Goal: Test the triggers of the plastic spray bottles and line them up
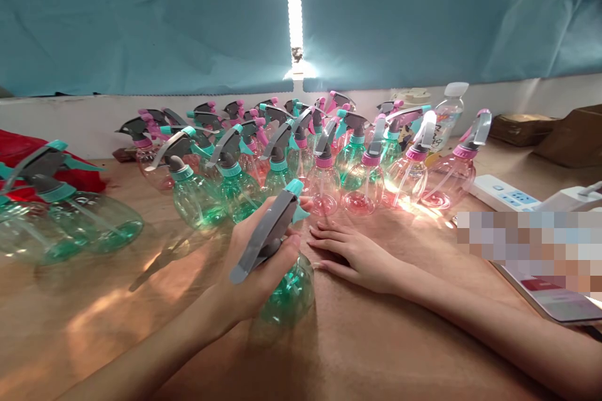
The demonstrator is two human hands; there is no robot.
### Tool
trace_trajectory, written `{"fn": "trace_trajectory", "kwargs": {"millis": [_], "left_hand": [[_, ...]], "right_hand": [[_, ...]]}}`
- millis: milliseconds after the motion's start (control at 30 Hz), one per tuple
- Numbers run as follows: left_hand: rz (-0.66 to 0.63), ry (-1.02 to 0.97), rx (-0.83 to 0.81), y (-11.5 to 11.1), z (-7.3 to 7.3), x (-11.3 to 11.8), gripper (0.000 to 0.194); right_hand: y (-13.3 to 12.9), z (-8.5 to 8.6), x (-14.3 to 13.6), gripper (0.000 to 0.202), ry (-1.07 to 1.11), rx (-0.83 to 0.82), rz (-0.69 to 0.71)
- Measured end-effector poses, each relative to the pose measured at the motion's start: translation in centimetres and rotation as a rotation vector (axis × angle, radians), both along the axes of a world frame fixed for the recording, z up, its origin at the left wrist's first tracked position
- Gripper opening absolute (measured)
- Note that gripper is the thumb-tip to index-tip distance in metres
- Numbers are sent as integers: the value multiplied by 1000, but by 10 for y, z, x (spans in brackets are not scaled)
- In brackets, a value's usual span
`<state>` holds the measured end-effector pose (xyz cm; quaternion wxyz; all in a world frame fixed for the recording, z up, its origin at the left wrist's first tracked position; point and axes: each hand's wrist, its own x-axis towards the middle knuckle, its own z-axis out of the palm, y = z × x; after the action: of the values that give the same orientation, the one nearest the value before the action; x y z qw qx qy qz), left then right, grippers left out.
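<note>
My left hand is wrapped round the neck of a clear green spray bottle, just under its grey and turquoise trigger head. The bottle stands on the brown table in front of me. To the right of it, my right hand lies flat on the tabletop with its fingers stretched toward the bottle, holding nothing. Close beyond both hands stand several more spray bottles, among them a green one and a pink one.
Two green spray bottles stand at the left, near a red cloth. At the right are a white power strip, a phone and a brown box. Behind the rows stands a clear plastic bottle with a white cap.
</note>
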<state>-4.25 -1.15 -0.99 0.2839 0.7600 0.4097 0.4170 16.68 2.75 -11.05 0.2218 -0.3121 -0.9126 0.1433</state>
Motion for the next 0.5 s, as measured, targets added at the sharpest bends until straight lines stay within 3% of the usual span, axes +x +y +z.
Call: {"fn": "trace_trajectory", "kwargs": {"millis": [500], "left_hand": [[34,38,-23,0,-2,-2,33]], "right_hand": [[1,-2,1,48,15,3,6]]}}
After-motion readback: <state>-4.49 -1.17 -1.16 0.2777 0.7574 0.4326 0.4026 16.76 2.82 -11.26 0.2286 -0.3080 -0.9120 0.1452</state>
